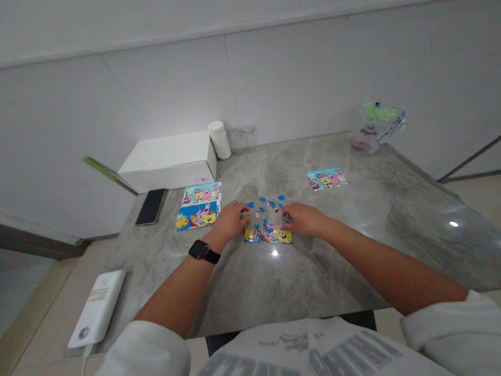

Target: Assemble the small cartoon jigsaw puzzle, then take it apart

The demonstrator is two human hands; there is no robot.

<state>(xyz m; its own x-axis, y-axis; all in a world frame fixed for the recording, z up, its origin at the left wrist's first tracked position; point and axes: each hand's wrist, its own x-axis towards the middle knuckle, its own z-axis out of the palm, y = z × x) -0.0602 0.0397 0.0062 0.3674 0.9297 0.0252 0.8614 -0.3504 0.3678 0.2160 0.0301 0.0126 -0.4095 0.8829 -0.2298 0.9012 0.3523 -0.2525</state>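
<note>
A partly assembled jigsaw puzzle (268, 235) lies on the grey table, its lower rows joined into a colourful cartoon picture. Just beyond it are several loose, mostly blue puzzle pieces (271, 202). My left hand (232, 219), with a black watch on its wrist, rests at the puzzle's left side. Its fingers are curled near the loose pieces, and what they hold is too small to make out. At the right edge, my right hand (303, 219) has bent fingers closed around a small puzzle piece, mostly hidden by the fingertips.
Two cartoon picture cards (197, 216) lie left, beside a phone (151, 207). Another card (328, 178) lies right. Along the back stand a white box (168, 161), white bottle (219, 140), two glasses (249, 138) and plastic bag (377, 126). A white power bank (98, 308) is front left.
</note>
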